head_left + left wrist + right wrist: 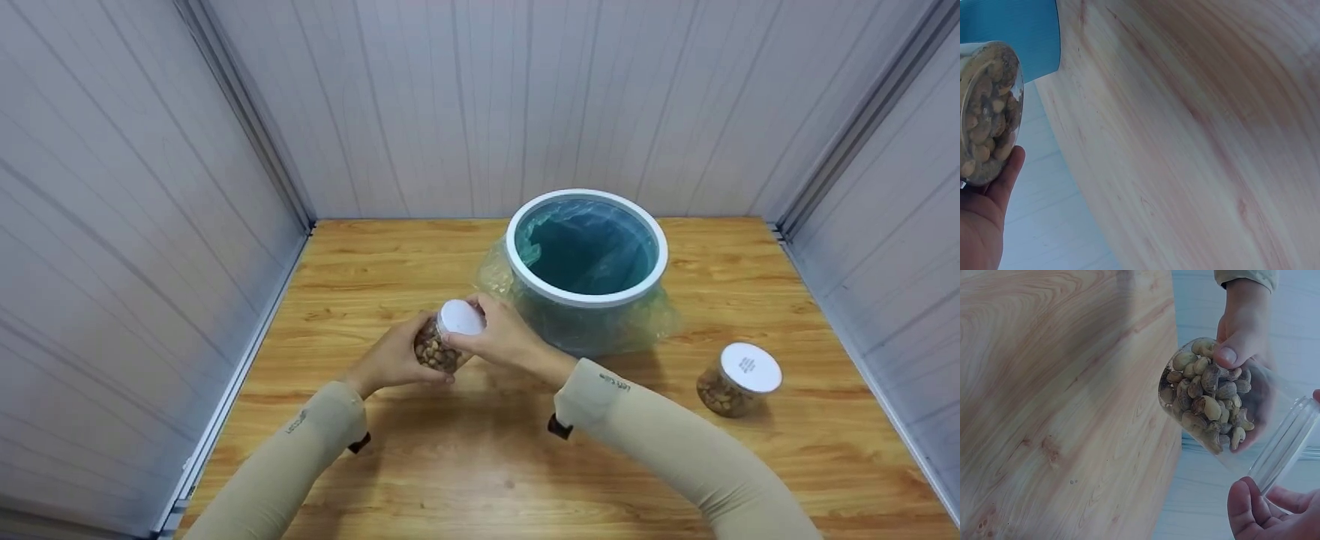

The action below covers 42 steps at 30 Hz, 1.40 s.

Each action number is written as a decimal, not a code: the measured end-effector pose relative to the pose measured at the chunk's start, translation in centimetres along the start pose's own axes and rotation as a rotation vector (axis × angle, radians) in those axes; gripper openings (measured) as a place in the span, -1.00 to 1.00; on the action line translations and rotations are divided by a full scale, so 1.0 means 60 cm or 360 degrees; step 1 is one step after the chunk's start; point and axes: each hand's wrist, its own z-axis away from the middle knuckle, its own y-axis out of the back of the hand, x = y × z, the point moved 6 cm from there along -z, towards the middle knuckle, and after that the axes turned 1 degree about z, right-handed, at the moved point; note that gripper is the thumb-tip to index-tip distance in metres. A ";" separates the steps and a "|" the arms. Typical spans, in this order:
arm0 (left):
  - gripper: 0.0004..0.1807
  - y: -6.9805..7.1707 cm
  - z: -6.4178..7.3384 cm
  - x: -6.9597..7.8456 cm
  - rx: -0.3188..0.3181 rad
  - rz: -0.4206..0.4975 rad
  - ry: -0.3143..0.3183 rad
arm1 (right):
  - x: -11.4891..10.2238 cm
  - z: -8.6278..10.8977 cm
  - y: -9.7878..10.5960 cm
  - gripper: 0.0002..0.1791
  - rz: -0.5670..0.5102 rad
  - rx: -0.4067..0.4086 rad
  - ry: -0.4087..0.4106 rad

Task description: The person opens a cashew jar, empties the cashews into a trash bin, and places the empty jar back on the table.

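Observation:
A clear jar of nuts is held up off the table, tilted, with a white lid at its upper end. My left hand grips the jar's body; its thumb lies against the clear wall in the right wrist view. Around the lid, the fingers and thumb of my right hand hold the edge. Seen from the left wrist, the jar's round base shows the nuts, with part of my left hand beneath it.
A round bin with a white rim and a greenish plastic liner stands behind my right hand. Off to the right, a second lidded jar of nuts stands on the wooden table. Pale panel walls enclose the table at the back and sides.

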 end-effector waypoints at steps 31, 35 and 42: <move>-0.06 0.005 -0.005 0.033 -0.0026 -0.0068 0.0059 | -0.008 0.012 -0.001 -0.40 -0.0101 0.0321 0.0200; -0.06 0.007 -0.006 0.036 -0.0039 -0.0032 0.0046 | -0.009 0.011 0.000 -0.39 -0.0095 0.0328 0.0239; -0.09 0.008 -0.005 0.042 -0.0094 -0.0007 0.0011 | -0.006 0.011 0.000 -0.31 -0.0082 0.0264 0.0336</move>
